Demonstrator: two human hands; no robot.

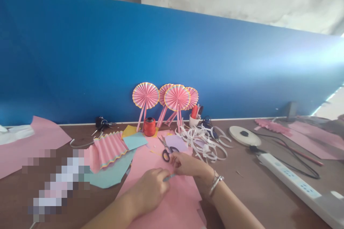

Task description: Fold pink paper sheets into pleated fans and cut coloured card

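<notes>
Left hand: fingers closed on small blue strip | Right hand: fingers curled, hold not visible | Risk: right knuckles may push the scissors, lying very near.

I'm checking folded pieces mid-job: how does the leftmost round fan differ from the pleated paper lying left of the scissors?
The fan is a full disc; the pleated paper is an open rippled sheet. The fan stands upright, while the pleated paper lies down. The fan has pink sticks below; none show on the pleated paper. Both are pink and folded, with a yellowish edge.
</notes>
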